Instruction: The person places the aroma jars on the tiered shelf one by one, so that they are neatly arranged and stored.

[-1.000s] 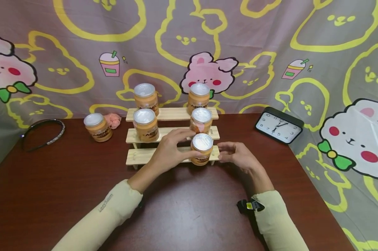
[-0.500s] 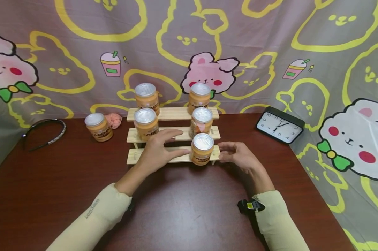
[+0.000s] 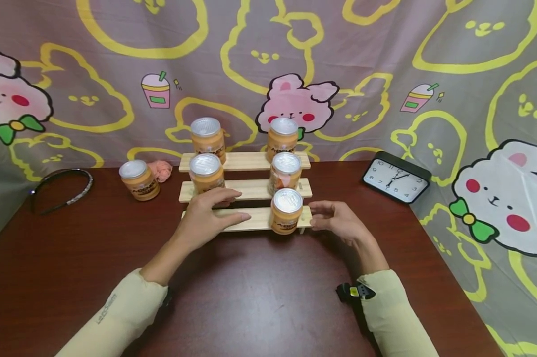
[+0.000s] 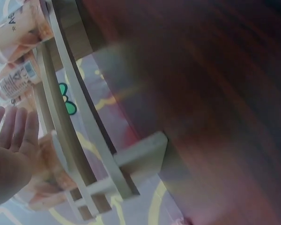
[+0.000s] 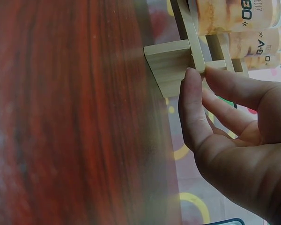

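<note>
A three-tier wooden display rack (image 3: 259, 191) holds several orange jars with silver lids. One jar (image 3: 286, 212) stands at the right end of the lowest tier, and another jar (image 3: 287, 173) is behind it on the middle tier. My left hand (image 3: 202, 218) is over the left part of the lowest tier, thumb and fingers apart, with nothing between them. It partly hides the left jar (image 3: 207, 171) of the middle tier. My right hand (image 3: 340, 220) pinches the right end of the lowest board between thumb and fingertip; the right wrist view shows this board end (image 5: 196, 54) closely.
Left of the rack, another orange jar (image 3: 140, 181) stands on the dark table beside a pink fuzzy thing (image 3: 161, 171). A black headband (image 3: 63, 191) lies farther left. A clock (image 3: 397, 177) leans at the back right, near the patterned cloth (image 3: 366, 49).
My left hand has let go of the front right jar and moved left along the lowest tier. That jar stays in place, and my right hand has not moved.
</note>
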`<control>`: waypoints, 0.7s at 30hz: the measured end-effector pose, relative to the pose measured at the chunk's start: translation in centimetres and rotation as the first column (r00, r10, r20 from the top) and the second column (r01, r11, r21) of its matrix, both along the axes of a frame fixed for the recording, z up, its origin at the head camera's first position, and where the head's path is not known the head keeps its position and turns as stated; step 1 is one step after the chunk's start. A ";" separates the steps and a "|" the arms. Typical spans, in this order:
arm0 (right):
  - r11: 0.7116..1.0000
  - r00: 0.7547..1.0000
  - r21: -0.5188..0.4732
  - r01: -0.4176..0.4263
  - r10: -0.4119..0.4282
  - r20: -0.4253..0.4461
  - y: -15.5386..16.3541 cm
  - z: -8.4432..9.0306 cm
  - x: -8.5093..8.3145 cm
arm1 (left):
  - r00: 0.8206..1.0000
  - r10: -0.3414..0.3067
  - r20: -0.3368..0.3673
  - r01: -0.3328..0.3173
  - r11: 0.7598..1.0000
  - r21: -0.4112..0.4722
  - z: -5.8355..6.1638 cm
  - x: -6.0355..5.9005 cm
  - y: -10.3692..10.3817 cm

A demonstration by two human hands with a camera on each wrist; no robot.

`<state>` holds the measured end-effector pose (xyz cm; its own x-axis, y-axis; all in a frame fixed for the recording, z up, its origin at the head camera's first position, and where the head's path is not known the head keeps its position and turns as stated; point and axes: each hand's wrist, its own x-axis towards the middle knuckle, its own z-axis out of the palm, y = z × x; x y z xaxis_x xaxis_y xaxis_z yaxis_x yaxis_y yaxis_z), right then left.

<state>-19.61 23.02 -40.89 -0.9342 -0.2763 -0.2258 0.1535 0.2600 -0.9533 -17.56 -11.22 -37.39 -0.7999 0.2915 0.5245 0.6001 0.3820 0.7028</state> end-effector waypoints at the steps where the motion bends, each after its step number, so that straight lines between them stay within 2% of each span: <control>1: 1.000 1.000 0.000 0.000 0.000 -0.001 0.0 0.0 0.0 | 1.000 0.016 -0.006 -0.016 1.000 -0.013 0.1 0.0 -0.3; 10: 1.000 1.000 -0.001 -0.002 0.002 -0.013 -0.1 -0.1 -0.1 | 0.996 0.093 -0.013 -0.093 0.995 -0.018 0.2 0.3 -2.7; 16: 1.000 1.000 -0.002 -0.001 0.001 -0.013 -0.1 0.0 -0.1 | 0.984 0.177 0.028 -0.176 0.984 -0.034 0.2 0.8 -4.3; 21: 1.000 1.000 -0.008 -0.002 0.002 -0.011 0.0 0.0 0.0 | 0.982 0.186 0.040 -0.186 0.983 -0.008 0.2 0.8 -5.1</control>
<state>-19.62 22.98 -40.92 -0.9361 -0.2795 -0.2136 0.1428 0.2530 -0.9569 -16.72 -16.31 -37.23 -0.8608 0.1378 0.4900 0.4896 0.4875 0.7230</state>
